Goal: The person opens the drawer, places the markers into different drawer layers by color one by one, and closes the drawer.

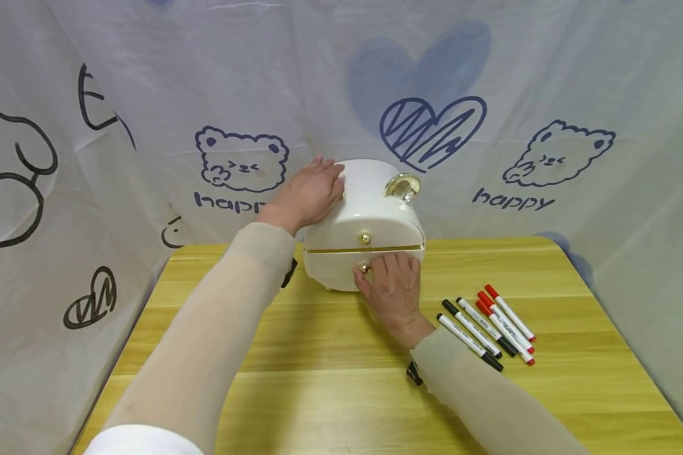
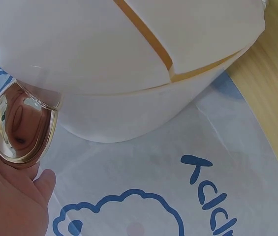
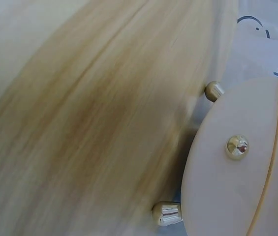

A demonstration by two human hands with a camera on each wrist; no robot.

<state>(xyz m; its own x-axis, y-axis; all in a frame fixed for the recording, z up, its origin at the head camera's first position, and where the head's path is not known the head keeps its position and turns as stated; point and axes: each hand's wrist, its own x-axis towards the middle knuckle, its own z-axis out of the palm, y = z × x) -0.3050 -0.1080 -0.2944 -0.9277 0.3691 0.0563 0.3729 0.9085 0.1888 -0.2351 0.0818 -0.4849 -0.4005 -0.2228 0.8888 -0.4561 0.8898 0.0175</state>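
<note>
Beneath the fingers of the left hand (image 1: 310, 193) and in front of those of the right hand (image 1: 395, 287) stands a glossy white rounded box (image 1: 370, 189) with two drawers, upright on a yellow-brown wood-grain desk (image 1: 307, 379). The left fingers look released, lying loosely extended over the box's upper left side; the left wrist view shows a shiny gold ear-shaped piece (image 2: 25, 123) against that hand, and how far the fingers bend behind it cannot be told. A matching gold ear (image 1: 403, 187) stands to the right of the left fingers. The right fingers look released too, laid on the white lower drawer front (image 1: 330, 272), their tips near the thin gold seam (image 1: 319, 251) between the drawers, the thumb just beside the round gold lower knob (image 1: 364, 268). Above that thumb sits a round gold upper knob (image 1: 365, 239). Below the right fingers, small gold feet (image 3: 167, 214) carry the box. To the right of the right fingers and nearer the person, six slim white markers (image 1: 473, 330), three black-capped and three red-capped, lie slantwise side by side. Past both hands' fingers hangs a pale cloth (image 1: 319, 76) printed with blue hearts, bear faces and "happy".
</note>
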